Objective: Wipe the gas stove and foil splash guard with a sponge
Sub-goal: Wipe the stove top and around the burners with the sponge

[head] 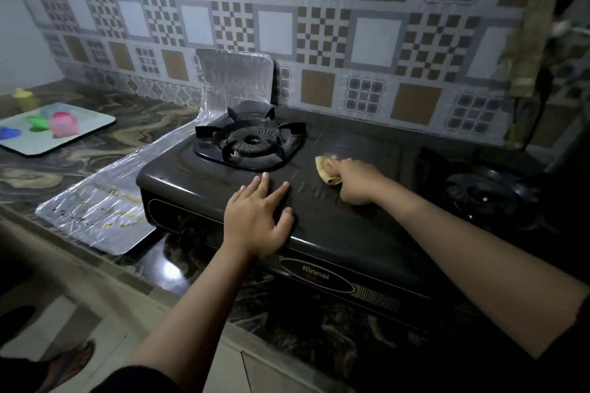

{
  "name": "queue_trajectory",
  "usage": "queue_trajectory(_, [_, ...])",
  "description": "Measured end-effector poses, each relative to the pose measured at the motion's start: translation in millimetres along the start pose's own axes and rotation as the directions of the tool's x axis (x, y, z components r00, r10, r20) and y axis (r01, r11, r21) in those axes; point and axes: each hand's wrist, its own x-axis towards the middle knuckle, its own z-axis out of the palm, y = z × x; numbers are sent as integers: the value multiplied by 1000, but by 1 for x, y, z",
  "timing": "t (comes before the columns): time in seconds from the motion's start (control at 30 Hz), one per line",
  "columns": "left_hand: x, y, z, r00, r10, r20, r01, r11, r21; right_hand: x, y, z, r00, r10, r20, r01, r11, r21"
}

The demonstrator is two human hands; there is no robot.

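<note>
A dark two-burner gas stove [376,150] stands on the marbled counter. Its left burner [252,140] has a black pan support; the right burner [488,198] lies in shadow. My right hand [357,180] presses a yellow sponge [324,169] on the stove top between the burners, fingers closed over it. Flat on the stove's front left part rests my left hand [255,217], fingers spread, holding nothing. The foil splash guard [236,80] stands behind the left burner and runs forward as a stained flat sheet [95,210] along the stove's left side.
A pale tray [95,124] with pink, green and blue plastic items sits at the far left of the counter, a yellow cup [24,97] behind it. The patterned tile wall [319,25] backs the stove. A sandalled foot [68,364] shows on the floor below.
</note>
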Motion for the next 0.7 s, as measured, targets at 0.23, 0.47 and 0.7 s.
queue_trajectory(0.23, [0,-2,2,1000,20,-8,-20,1000,-9,-56,-27,14,999,-33,16,34,999,-37])
queue_trajectory(0.47, [-1,-3,-1,998,45,52,-44,999,-22,-114,-42,25,1000,0,19,-2,997,75])
queue_trajectory(0.7, [-2,-1,-8,991,63,116,-59,998,-32,-130,-24,28,987,66,-147,-22,959,282])
